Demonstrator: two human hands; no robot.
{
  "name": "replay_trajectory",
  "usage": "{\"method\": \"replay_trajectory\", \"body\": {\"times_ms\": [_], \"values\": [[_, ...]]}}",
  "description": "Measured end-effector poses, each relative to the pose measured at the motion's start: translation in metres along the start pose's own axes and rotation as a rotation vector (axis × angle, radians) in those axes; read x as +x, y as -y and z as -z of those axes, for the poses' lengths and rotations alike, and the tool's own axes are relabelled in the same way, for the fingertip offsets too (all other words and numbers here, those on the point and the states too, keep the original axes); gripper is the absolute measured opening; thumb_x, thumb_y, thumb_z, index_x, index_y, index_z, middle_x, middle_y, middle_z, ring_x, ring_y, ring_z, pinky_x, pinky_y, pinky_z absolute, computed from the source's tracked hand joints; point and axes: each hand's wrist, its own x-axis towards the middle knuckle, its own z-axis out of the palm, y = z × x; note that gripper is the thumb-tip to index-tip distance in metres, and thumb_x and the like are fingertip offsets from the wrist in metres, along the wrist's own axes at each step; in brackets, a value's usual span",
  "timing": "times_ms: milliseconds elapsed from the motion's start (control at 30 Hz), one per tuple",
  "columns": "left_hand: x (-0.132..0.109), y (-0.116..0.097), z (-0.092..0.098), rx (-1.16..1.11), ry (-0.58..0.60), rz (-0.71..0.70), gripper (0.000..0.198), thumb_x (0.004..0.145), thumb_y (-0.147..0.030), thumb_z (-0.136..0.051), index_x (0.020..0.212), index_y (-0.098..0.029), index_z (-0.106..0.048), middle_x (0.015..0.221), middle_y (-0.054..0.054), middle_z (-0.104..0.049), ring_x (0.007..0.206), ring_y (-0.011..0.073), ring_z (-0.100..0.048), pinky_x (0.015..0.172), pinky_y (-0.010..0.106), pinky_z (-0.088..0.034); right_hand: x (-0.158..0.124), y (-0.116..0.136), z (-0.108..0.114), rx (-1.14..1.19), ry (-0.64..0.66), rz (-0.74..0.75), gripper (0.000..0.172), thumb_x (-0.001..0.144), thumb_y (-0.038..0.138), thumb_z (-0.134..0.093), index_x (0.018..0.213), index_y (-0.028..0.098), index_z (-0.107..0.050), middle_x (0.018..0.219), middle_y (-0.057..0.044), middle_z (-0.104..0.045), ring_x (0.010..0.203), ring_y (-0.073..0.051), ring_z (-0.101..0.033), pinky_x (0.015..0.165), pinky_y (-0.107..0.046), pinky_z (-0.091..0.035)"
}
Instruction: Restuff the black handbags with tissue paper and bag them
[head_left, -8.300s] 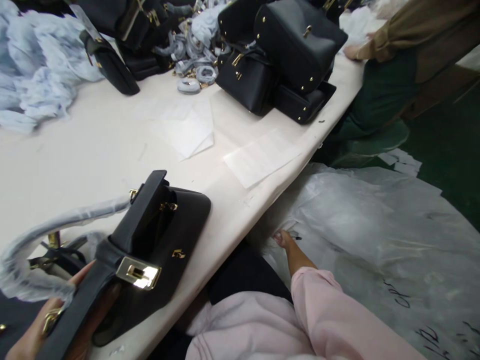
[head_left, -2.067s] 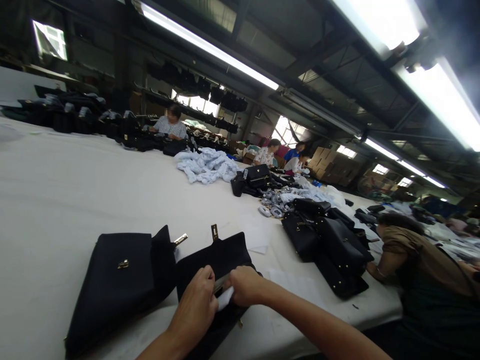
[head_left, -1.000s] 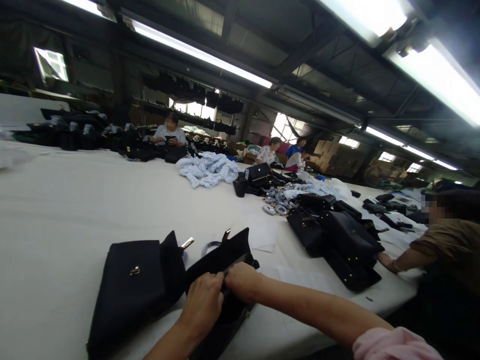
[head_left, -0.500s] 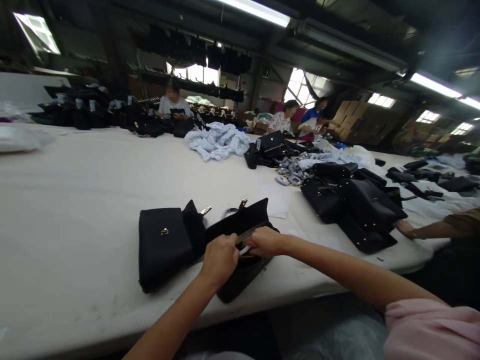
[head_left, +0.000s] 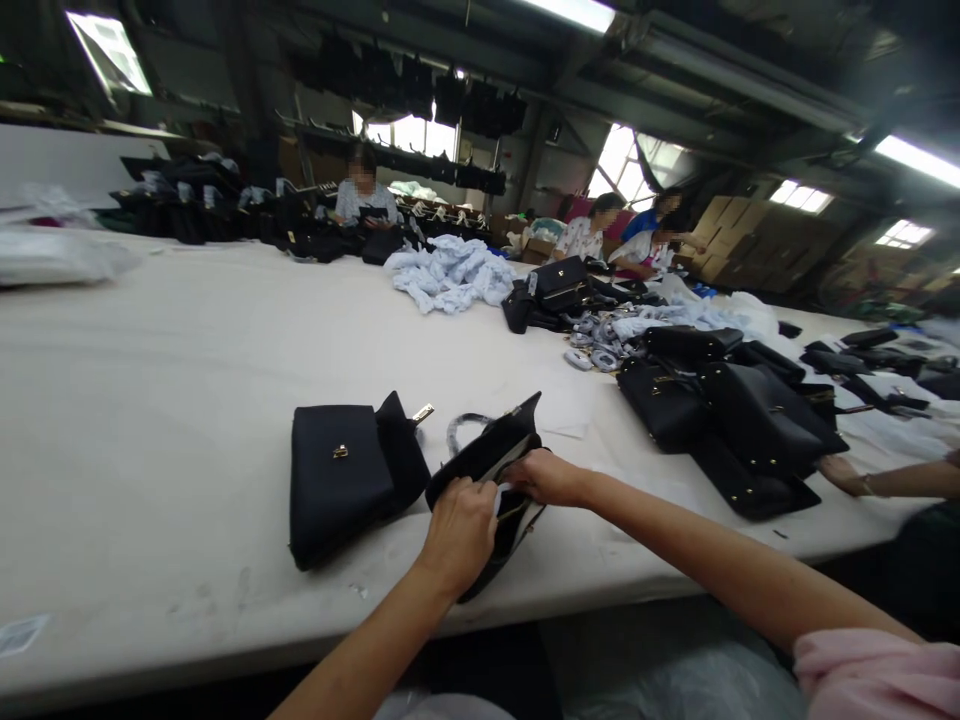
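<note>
A black handbag (head_left: 486,448) stands at the table's near edge with its flap raised and its mouth spread. My left hand (head_left: 459,532) is closed over the left side of the opening. On the right side, my right hand (head_left: 549,477) grips the edge, its fingertips partly hidden inside. Something small and white (head_left: 501,493) shows between the hands, its kind unclear. The wrapped handle (head_left: 466,428) stands up behind the flap. Left of my hands, a second black handbag (head_left: 337,490) with a gold clasp lies on the table, its flap turned to the right.
A pile of black handbags (head_left: 750,410) lies to the right, where another person's hand (head_left: 844,475) touches it. Crumpled pale-blue wrapping (head_left: 454,275) and wrapped handles (head_left: 600,345) lie farther back on the white-covered table (head_left: 187,400). Several people sit or stand beyond.
The bag's mouth is spread wider, showing more pale lining. Its flap now leans so the gold clasp piece no longer shows. My view has turned slightly left.
</note>
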Motion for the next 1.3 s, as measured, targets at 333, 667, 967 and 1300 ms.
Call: {"method": "replay_trajectory", "body": {"times_ms": [333,667,967,1300], "values": [[0.016,-0.018,0.000,-0.173,-0.052,-0.166,0.030,0.087,-0.003,-0.037,0.108,-0.016,-0.054,0.109,0.009,-0.054,0.105,0.0215,-0.048,0.093,0.034,-0.044,-0.060,0.011,-0.017,0.485,-0.699,-0.274,0.026,0.091,0.034,-0.056,0.110,0.022,-0.068,0.110,-0.006,-0.070,0.102,-0.021,-0.064,0.092,-0.033,-0.049],[0.066,-0.027,-0.015,-0.170,-0.027,-0.077,0.007,0.092,-0.020,-0.051,0.093,-0.018,-0.058,0.099,0.005,-0.061,0.098,0.0205,-0.055,0.086,0.031,-0.043,-0.077,-0.001,-0.041,0.500,-0.818,-0.520,0.034,0.092,0.041,-0.049,0.111,0.020,-0.067,0.110,-0.009,-0.061,0.071,-0.014,-0.060,0.064,-0.027,-0.051],[0.059,-0.036,-0.021,-0.129,0.112,0.026,0.032,0.094,-0.013,-0.034,0.096,-0.019,-0.066,0.091,0.008,-0.073,0.087,0.0223,-0.069,0.070,0.028,-0.045,-0.048,-0.018,-0.002,0.647,-0.315,-0.733,0.009,0.063,0.024,-0.073,0.060,0.015,-0.072,0.049,0.002,-0.051,0.055,-0.011,-0.047,0.052,-0.023,-0.030],[0.076,-0.069,-0.033,-0.035,0.278,-0.010,0.032,0.087,-0.014,-0.042,0.088,-0.018,-0.074,0.089,0.016,-0.073,0.092,0.0302,-0.068,0.079,0.037,-0.051,-0.080,-0.020,-0.011,1.187,-0.232,-0.743,0.011,0.063,0.021,-0.063,0.057,0.014,-0.069,0.035,0.008,-0.035,0.033,-0.004,-0.020,0.035,-0.020,-0.009]]}}
